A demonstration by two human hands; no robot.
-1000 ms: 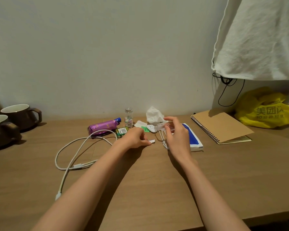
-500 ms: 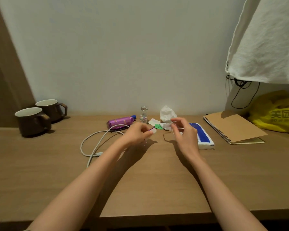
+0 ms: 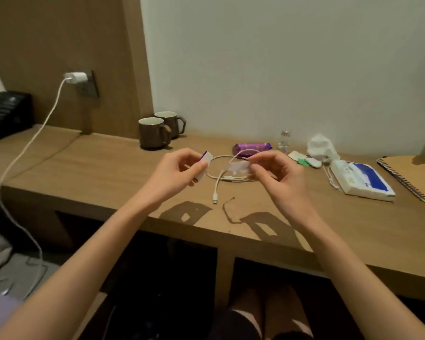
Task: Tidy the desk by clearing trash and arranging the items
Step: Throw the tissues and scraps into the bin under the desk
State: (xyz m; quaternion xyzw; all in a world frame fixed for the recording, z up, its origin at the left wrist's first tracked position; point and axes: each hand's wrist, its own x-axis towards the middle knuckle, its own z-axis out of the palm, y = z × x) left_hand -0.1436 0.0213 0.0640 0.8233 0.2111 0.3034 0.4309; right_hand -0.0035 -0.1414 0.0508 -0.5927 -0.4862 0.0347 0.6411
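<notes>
Sensibly, with the left hand (image 3: 179,171) pinching a purple-edged scrap (image 3: 206,160) and the right hand (image 3: 277,176) pinching a clear wrapper (image 3: 238,167), both raised above the white cable (image 3: 217,186) mid-desk, gather both pieces into one hand before binning them.

White wall (image 3: 280,57), wood panel (image 3: 59,33) with socket (image 3: 90,86), long wooden desk (image 3: 108,163)
</notes>
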